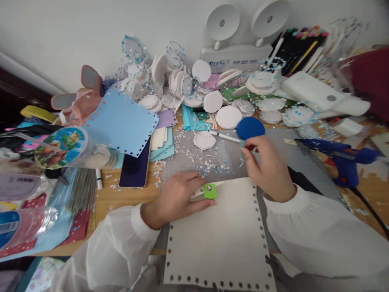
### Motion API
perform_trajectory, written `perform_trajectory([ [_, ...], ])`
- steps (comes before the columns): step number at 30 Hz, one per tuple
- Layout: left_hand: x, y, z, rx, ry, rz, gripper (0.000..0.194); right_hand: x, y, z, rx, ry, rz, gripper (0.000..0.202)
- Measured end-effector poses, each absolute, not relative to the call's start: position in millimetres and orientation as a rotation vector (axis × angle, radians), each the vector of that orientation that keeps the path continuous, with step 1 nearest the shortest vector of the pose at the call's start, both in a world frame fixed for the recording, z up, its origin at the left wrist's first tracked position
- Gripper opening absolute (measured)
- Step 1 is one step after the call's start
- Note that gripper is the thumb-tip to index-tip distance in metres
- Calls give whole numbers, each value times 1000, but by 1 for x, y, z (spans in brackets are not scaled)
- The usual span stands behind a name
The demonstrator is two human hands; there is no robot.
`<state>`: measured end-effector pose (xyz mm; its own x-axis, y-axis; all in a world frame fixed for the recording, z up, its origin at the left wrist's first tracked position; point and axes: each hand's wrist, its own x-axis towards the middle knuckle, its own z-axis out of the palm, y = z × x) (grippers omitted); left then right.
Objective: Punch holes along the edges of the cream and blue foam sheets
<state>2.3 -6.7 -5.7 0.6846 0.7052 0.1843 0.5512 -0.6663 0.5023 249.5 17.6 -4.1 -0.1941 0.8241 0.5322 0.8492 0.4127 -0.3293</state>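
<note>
A cream paper sheet (217, 239) with flower-shaped holes along its side and bottom edges lies in front of me. At its upper left edge, my left hand (180, 198) holds a small bright green paper punch (210, 191) between thumb and fingers; a flower mark shows on the punch. Above the sheet's upper right corner, my right hand (264, 166) pinches a small grey-green piece (242, 143) whose kind I cannot make out. A white pen (225, 136) points toward that piece. Tiny punched paper bits (212, 167) are scattered on the grey cutting mat (182, 162).
A blue sheet with punched edges (124, 121) partly covers a phone (133, 174) on the left, near a lidded cup (65, 148). White paper discs (228, 117) crowd the back, beside a blue round lid (251, 128). At right lies a blue glue gun (345, 158) with its cord.
</note>
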Motion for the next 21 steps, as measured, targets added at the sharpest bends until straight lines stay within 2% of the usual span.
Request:
perform_trajectory([
  [5,2,-8,-7,2495,954,524,42,239,12,-4,-1366,-1863,122,12],
  [13,2,-7,-8,2514,953,534,41,239,12,-2,-1363,-2032,55,4],
  [18,2,-7,-8,2528,964,502,42,226,-4,10,-1146,-1686,642,6],
  [21,2,-7,-7,2526,965,478,41,219,-12,11,-1046,-1738,796,9],
])
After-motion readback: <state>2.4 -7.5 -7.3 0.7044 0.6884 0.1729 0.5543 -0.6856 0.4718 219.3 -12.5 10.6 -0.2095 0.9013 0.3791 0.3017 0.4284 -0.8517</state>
